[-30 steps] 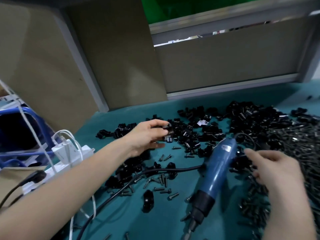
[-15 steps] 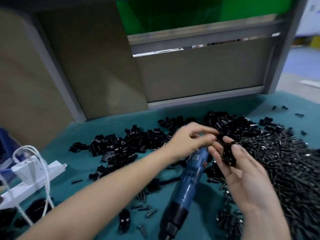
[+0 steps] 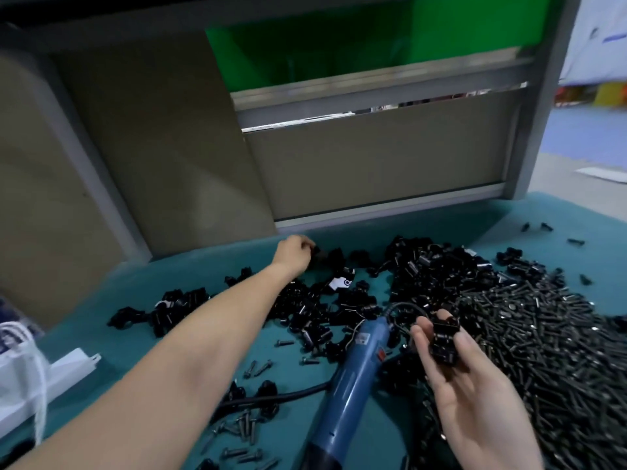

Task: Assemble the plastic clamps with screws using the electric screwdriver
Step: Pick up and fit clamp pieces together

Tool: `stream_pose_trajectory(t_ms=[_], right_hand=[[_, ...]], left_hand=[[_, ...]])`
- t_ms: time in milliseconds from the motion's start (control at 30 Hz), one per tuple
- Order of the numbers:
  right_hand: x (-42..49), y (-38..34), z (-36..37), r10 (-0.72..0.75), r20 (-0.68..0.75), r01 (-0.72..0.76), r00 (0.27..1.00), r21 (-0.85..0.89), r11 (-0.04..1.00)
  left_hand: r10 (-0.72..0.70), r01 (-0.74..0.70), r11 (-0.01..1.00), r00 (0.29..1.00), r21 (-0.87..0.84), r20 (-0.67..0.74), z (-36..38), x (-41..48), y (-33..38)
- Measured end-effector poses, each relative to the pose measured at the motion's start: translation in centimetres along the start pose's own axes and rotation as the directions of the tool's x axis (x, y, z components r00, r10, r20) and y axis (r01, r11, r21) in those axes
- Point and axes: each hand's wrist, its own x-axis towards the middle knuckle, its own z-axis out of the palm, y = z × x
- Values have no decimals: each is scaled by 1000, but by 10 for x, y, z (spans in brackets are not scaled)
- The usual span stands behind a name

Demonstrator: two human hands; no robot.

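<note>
Across right fingers (image 3: 465, 346), black clamp (image 3: 443, 340)

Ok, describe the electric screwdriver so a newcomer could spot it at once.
Look at the teal mat strewn with black clamps and screws. Near its front edge, left of the right hand, lies the electric screwdriver: the only blue thing on it, tube-shaped, with a black cable at its far end.
</note>
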Motion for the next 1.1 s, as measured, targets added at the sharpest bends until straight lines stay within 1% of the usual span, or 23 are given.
stream_pose_trajectory(t_ms=[33, 67, 100, 133, 167, 200, 233, 333, 400, 467, 500, 533, 600, 633, 667, 733, 767, 800, 867, 933, 1000, 1067, 1100], right_hand=[[0, 0, 1, 2, 4, -2, 1000, 0, 1000], [0, 1, 1, 2, 8, -2, 1000, -16, 1000], [-1, 2, 2, 1, 14, 0, 1000, -52, 999], [-2, 4, 4, 0, 24, 3, 1000, -103, 995], [-3, 5, 7, 1, 39, 6, 999, -161, 987], [-5, 7, 11, 4, 60, 10, 998, -220, 976], [-8, 9, 15, 7, 81, 15, 997, -270, 963], [-19, 11, 30, 11, 128, 37, 992, -368, 929], [-30, 8, 41, 1, 187, 75, 982, -397, 915], [-40, 4, 53, -29, 277, 147, 961, -419, 896], [-45, 2, 60, -40, 334, 184, 942, -412, 892], [-51, 2, 69, -41, 395, 215, 918, -406, 888], [-60, 5, 87, 6, 486, 254, 874, -468, 846], [-63, 8, 93, 54, 506, 266, 861, -536, 801], [-67, 11, 98, 107, 507, 271, 855, -615, 741], [-72, 17, 99, 186, 462, 269, 867, -750, 604], [-75, 19, 96, 209, 440, 267, 873, -791, 550], [-78, 22, 92, 233, 431, 261, 872, -812, 522], [-86, 31, 82, 305, 423, 216, 853, -820, 530], [-93, 41, 73, 351, 404, 135, 845, -796, 590], [-100, 49, 65, 360, 397, 86, 844, -764, 640], [-108, 56, 59, 321, 411, 126, 853, -760, 638], [-110, 58, 56, 278, 424, 186, 862, -774, 605]], left_hand=[[-40, 42, 978, 999, -205, 15, -8, -6, 8], [-76, 96, 896, 995, -434, 64, -17, -16, 18], [-97, 151, 763, 988, -629, 120, -27, -28, 26], [-97, 188, 625, 982, -757, 164, -38, -41, 32], [-65, 209, 514, 977, -832, 205, -47, -57, 35], [-22, 224, 423, 971, -878, 236, -54, -75, 37], [17, 241, 355, 964, -903, 264, -62, -91, 40], [108, 309, 178, 937, -934, 331, -79, -132, 43], [125, 330, 109, 931, -938, 342, -87, -158, 42], [126, 321, 84, 936, -943, 329, -88, -184, 38], [127, 307, 90, 940, -947, 317, -87, -198, 32], [114, 275, 143, 950, -951, 292, -84, -211, 23], [57, 158, 383, 979, -910, 195, -79, -238, -1], [17, 107, 492, 991, -864, 133, -77, -252, -12], [-9, 83, 541, 996, -837, 93, -77, -265, -23], [-26, 72, 472, 997, -879, 68, -77, -289, -41], [-29, 63, 462, 998, -884, 55, -76, -300, -48], [-43, 45, 492, 999, -870, 28, -74, -309, -54], [-39, -21, 582, 998, -813, -54, -68, -326, -62], [-17, -33, 576, 998, -817, -53, -63, -337, -63], [51, -60, 579, 998, -813, -38, -57, -342, -63], [128, -155, 680, 987, -716, -92, -51, -344, -64], [154, -203, 728, 979, -655, -132, -50, -346, -62]])
